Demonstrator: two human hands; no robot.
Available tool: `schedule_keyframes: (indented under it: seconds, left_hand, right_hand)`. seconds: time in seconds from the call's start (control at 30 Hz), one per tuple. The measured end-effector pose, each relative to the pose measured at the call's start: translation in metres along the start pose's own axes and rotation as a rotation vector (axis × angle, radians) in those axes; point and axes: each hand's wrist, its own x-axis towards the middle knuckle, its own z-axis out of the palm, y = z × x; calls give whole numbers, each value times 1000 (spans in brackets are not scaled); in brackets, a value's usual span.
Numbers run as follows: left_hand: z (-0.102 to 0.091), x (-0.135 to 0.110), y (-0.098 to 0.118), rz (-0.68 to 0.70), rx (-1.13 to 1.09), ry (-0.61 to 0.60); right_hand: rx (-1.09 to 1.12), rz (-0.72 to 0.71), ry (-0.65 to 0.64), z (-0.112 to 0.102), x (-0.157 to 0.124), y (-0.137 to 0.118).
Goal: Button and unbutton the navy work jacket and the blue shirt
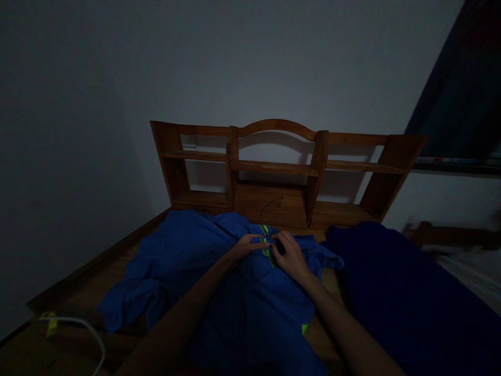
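A blue long garment [176, 250], most likely a jacket or shirt, lies spread and wrinkled on the wooden desk top. Bright yellow-green trim [273, 259] runs down its middle, between my two hands. My left hand [248, 245] pinches the cloth at this trim from the left, fingers pointing right. From the other side, my right hand [289, 255] bends its thumb and fingers together on the same strip. The fingertips of both hands almost meet. Whatever small part lies between them is too dark and small to make out.
Behind the garment stands a wooden shelf unit [274, 167] against the wall. Dark blue cloth [403, 292] lies at the right. A white cable [84, 324] with a yellow tag curves at the lower left. A dark window [465, 99] is at the upper right.
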Motion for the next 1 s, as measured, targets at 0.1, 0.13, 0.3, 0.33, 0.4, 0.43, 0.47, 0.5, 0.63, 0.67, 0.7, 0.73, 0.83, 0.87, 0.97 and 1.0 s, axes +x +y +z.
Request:
schedule_keyframes:
  seconds: [0.1,0.13,0.3,0.33,0.4,0.43,0.47,0.5,0.63,0.67,0.7,0.73,0.83,0.87,0.97,1.0]
  left_hand:
    - [-1,2,-2,26,-48,-36]
    - [-1,3,-2,25,-61,-38]
    - [-3,4,-4,34,-20,-8]
    - [-3,4,-4,30,-10,-2]
    - [-4,5,-5,26,3,3]
    - [-4,5,-6,28,11,2]
    - [-4,6,-7,33,25,-1]
    - [-5,7,-8,40,47,-4]
    - [-8,13,-14,87,160,24]
    - [-9,14,-15,100,187,31]
    - [-9,15,-16,111,213,36]
    - [-10,17,-18,122,238,40]
    - [-10,19,-22,157,294,58]
    - [-10,20,-23,170,303,67]
    - [-9,21,-25,183,316,100]
    - [-9,21,-26,184,322,112]
  right_hand:
    - [11,1,-1,-2,0,0]
    - [15,0,-7,-3,0,0]
    - [33,-10,-30,-6,1,0]
    - [35,-14,-31,-7,1,0]
    - [36,-23,-26,-7,0,0]
    - [34,-27,-25,-7,0,1]
    - [30,-28,-24,-7,0,1]
    - [26,-29,-25,-7,0,2]
    - [17,-14,-42,-7,-1,5]
    - [17,-8,-45,-6,-1,5]
    - [18,-3,-49,-6,-1,6]
    - [18,-1,-52,-6,-1,7]
    - [19,-2,-63,-5,-2,10]
    - [20,-2,-69,-5,-2,10]
    - [32,-2,-97,-7,-1,11]
    - [36,-4,-109,-8,-1,11]
